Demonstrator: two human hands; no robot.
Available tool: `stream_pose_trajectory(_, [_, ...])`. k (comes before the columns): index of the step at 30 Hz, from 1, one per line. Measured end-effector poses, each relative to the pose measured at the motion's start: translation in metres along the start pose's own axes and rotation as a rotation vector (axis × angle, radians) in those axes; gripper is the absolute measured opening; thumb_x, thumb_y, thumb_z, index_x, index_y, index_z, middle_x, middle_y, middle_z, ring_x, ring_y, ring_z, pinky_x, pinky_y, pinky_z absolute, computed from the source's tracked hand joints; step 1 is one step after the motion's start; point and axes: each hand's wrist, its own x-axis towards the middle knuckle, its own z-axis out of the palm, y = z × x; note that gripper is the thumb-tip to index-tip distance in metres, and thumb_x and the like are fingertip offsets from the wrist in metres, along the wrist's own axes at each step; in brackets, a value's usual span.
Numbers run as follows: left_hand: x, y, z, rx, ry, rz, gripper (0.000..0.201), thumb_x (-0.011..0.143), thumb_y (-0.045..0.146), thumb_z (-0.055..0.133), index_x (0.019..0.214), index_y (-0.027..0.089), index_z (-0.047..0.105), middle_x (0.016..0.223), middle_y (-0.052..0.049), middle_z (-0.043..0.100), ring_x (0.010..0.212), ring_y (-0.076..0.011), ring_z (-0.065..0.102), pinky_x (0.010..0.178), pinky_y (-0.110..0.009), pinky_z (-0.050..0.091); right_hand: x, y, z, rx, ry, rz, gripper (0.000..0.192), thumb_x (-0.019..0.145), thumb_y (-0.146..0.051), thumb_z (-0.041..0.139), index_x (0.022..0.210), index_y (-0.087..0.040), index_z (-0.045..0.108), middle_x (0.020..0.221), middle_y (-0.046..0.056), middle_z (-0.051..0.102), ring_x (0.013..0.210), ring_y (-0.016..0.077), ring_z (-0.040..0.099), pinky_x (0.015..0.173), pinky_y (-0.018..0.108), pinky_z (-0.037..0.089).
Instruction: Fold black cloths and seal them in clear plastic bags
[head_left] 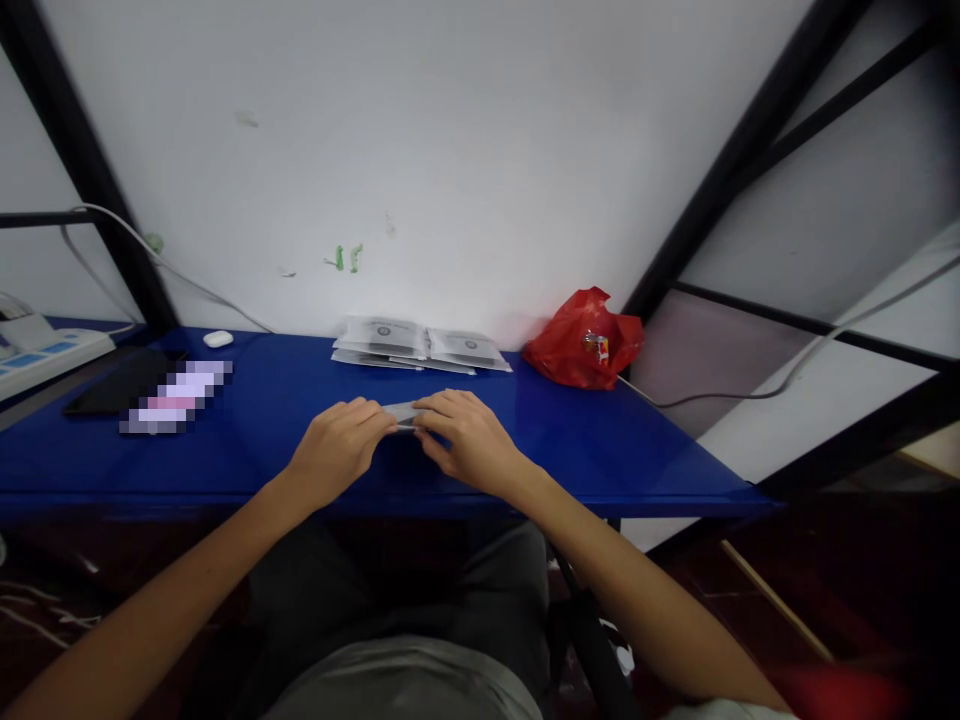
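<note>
Two-handed pinch: left hand [341, 445] and right hand [469, 440], both nearly closed, grip opposite ends of what looks like a small pale packet [403, 415] over the blue surface [585, 450]; light, even tension should keep it flat.

Looks forward and down from the wearer's head, above and close behind the left hand [334, 450] and right hand [469, 435]. Faces the wall [480, 180] across the desk [600, 440], taking in the lap [322, 580] below.
</note>
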Motion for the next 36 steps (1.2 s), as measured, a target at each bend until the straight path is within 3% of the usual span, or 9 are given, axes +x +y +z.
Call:
stream_pose_trajectory(9, [-0.002, -0.005, 0.002, 0.080, 0.104, 0.050, 0.022, 0.091, 0.016, 0.042, 0.082, 0.018, 0.062, 0.072, 0.000, 0.066, 0.067, -0.0144, 0.054, 0.062, -0.028, 0.037, -0.003, 0.007, -0.002, -0.048, -0.024, -0.043, 0.011, 0.082, -0.016, 0.053, 0.082, -0.019, 0.063, 0.102, 0.006, 0.067, 0.094, 0.0205, 0.056, 0.081, 0.035, 0.042])
stream_pose_trajectory(15, [-0.007, -0.024, 0.008, 0.063, 0.130, -0.020, 0.023, 0.090, 0.016, 0.044, 0.080, 0.019, 0.064, 0.077, -0.001, 0.069, 0.072, -0.0157, 0.057, 0.064, -0.029, 0.040, -0.017, 0.028, -0.003, -0.141, -0.024, 0.023, 0.010, 0.079, -0.014, 0.054, 0.080, -0.017, 0.063, 0.106, 0.007, 0.067, 0.099, 0.0228, 0.056, 0.086, 0.038, 0.042])
stream_pose_trajectory(17, [-0.008, -0.030, 0.010, 0.041, 0.097, -0.063, 0.025, 0.091, 0.019, 0.042, 0.080, 0.019, 0.065, 0.079, -0.001, 0.070, 0.075, -0.0164, 0.059, 0.066, -0.030, 0.042, -0.020, 0.036, 0.001, -0.169, -0.033, 0.071, 0.011, 0.079, -0.014, 0.054, 0.081, -0.017, 0.064, 0.107, 0.008, 0.067, 0.100, 0.0234, 0.056, 0.086, 0.039, 0.042])
stream_pose_trajectory(21, [-0.009, -0.041, 0.012, -0.152, -0.099, -0.118, 0.028, 0.093, 0.035, 0.041, 0.093, 0.022, 0.065, 0.097, -0.001, 0.069, 0.091, -0.0171, 0.060, 0.082, -0.032, 0.046, -0.028, 0.052, 0.014, -0.161, -0.086, 0.209, 0.016, 0.083, -0.020, 0.054, 0.095, -0.018, 0.066, 0.116, 0.009, 0.064, 0.107, 0.0248, 0.056, 0.091, 0.043, 0.043])
stream_pose_trajectory(24, [-0.017, -0.054, 0.014, -0.281, -0.170, -0.275, 0.039, 0.092, 0.046, 0.038, 0.114, 0.022, 0.058, 0.117, -0.004, 0.063, 0.110, -0.0194, 0.054, 0.097, -0.037, 0.041, -0.042, 0.058, 0.023, -0.066, -0.084, 0.384, 0.034, 0.087, -0.036, 0.053, 0.115, -0.019, 0.060, 0.128, 0.011, 0.057, 0.118, 0.0249, 0.051, 0.098, 0.044, 0.041])
stream_pose_trajectory(27, [-0.029, -0.068, 0.021, -0.284, -0.205, -0.428, 0.047, 0.093, 0.046, 0.031, 0.124, 0.018, 0.052, 0.126, -0.007, 0.057, 0.118, -0.0211, 0.049, 0.104, -0.040, 0.035, -0.057, 0.061, 0.033, 0.037, -0.121, 0.523, 0.046, 0.091, -0.044, 0.043, 0.127, -0.018, 0.052, 0.133, 0.012, 0.052, 0.124, 0.0245, 0.047, 0.103, 0.044, 0.038])
stream_pose_trajectory(32, [-0.043, -0.075, 0.033, -0.220, -0.325, -0.451, 0.048, 0.091, 0.043, 0.028, 0.122, 0.015, 0.053, 0.130, -0.010, 0.052, 0.123, -0.0239, 0.044, 0.108, -0.043, 0.029, -0.067, 0.060, 0.042, 0.082, -0.190, 0.563, 0.045, 0.093, -0.044, 0.037, 0.124, -0.018, 0.056, 0.133, 0.011, 0.053, 0.126, 0.0252, 0.046, 0.106, 0.044, 0.035])
stream_pose_trajectory(36, [-0.043, -0.072, 0.033, -0.191, -0.338, -0.445, 0.047, 0.091, 0.041, 0.027, 0.119, 0.015, 0.055, 0.128, -0.010, 0.054, 0.120, -0.0237, 0.046, 0.107, -0.041, 0.031, -0.065, 0.060, 0.042, 0.069, -0.196, 0.559, 0.045, 0.093, -0.043, 0.037, 0.121, -0.017, 0.059, 0.131, 0.012, 0.054, 0.124, 0.0251, 0.047, 0.106, 0.044, 0.034])
